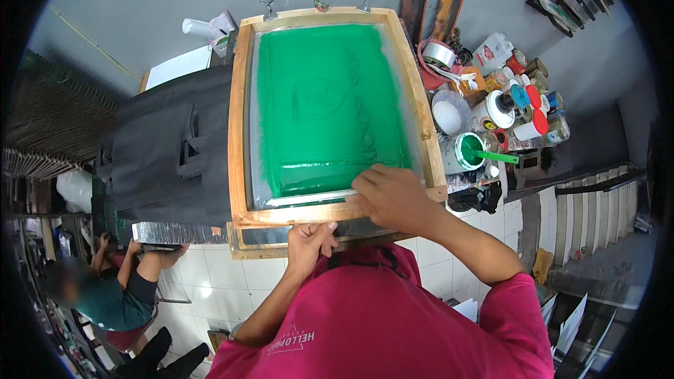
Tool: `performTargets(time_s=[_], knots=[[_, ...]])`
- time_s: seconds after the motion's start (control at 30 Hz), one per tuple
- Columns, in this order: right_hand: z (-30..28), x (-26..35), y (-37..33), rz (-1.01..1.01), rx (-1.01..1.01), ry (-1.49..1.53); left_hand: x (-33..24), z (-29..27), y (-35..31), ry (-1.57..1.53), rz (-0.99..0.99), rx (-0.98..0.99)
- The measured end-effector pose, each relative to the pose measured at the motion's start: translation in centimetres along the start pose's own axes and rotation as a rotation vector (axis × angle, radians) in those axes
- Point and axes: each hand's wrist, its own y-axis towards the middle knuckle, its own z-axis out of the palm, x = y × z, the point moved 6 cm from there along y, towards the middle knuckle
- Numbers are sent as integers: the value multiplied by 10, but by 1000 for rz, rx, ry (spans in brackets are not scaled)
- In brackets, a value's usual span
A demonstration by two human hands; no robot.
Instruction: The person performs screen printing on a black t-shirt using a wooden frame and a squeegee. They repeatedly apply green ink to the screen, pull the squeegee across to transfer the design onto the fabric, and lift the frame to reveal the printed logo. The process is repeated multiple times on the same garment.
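A wooden-framed printing screen (241, 119) lies before me, its mesh covered with wet green ink (316, 98). Faint outlines of a design and lettering show through the ink. Beneath its near rail, my left hand (311, 244) is closed, thumb and fingers pressed against the wood. My right hand (394, 200) curls over the near right part of the screen with bent fingers. A narrow pale strip (302, 200) runs along the near end of the mesh toward that hand. Whatever the right fingers grip is hidden under them.
Black fabric sheets (168, 147) lie to the left. An ink tub (460, 154) with a green-handled tool (498, 158) stands right, among jars and bottles (523, 109). Metal clamps (321, 3) line the screen's far edge. Another person (116, 302) sits at lower left. Stairs (597, 217) rise at far right.
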Motion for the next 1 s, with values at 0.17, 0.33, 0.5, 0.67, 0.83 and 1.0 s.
performTargets(time_s=[0.17,0.33,0.5,0.67,0.83,1.0], knots=[[12,-47,50,11,47,-107,8,-4,1,-32,9,-4],[16,-163,159,134,79,-106,0,-2,1,-19,-46,23],[5,-248,254,157,108,-23,6,-5,-5,-320,-203,107],[-6,-269,287,183,177,38,-21,0,-24,-463,-299,226],[12,-264,278,304,54,-312,-120,-8,44,99,213,227],[10,-235,256,299,2,-344,-268,-7,160,797,951,-217]])
